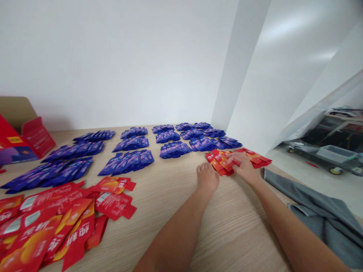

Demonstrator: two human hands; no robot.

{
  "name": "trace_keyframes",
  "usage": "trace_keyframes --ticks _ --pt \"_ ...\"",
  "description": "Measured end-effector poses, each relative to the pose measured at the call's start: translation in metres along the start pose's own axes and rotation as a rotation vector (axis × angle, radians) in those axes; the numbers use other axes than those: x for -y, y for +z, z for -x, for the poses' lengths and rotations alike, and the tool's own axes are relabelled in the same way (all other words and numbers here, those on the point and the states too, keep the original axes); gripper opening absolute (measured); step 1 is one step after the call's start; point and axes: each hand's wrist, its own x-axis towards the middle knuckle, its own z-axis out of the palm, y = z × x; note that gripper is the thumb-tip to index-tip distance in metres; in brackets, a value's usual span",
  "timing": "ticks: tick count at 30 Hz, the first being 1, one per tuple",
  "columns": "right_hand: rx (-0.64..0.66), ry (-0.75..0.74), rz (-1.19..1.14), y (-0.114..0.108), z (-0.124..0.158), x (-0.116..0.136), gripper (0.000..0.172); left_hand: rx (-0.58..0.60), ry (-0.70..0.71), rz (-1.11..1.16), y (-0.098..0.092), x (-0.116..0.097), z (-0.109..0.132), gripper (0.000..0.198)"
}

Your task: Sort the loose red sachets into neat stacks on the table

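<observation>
My right hand [244,166] reaches over a cluster of red sachets [217,158] at the right of the table, with thumb and fingers bent around a bit of red packaging. Beside that cluster, my left hand [208,177] rests palm down at its near left edge, fingers side by side and nothing visible in them. More red sachets [259,158] lie fanned just beyond the right hand. Behind both hands, blue-purple sachets [202,143] are laid out in overlapping groups.
Red flat packs with tabs [115,206] are heaped at the front left. An opened red carton [38,138] stands at the far left. Grey cloth [320,211] drapes over the right edge. A wheeled trolley [306,151] with a clear tub [336,154] stands on the floor beyond.
</observation>
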Motion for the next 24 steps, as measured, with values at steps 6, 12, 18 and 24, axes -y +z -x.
trace_keyframes --ticks 6,12,18,24 --pt "0.143 -0.042 0.099 0.009 0.005 0.005 0.021 0.042 0.04 -0.017 0.0 0.0 0.0 0.056" --pt "0.139 -0.035 0.164 0.012 0.008 0.005 0.017 0.068 0.073 -0.036 -0.003 -0.001 0.002 0.052" --pt "0.093 -0.008 0.19 0.014 0.009 0.0 0.012 0.059 0.07 -0.022 -0.002 0.0 0.001 0.051" --pt "0.048 0.015 0.201 0.016 0.01 -0.003 0.011 0.067 0.072 -0.049 0.0 0.001 0.001 0.051"
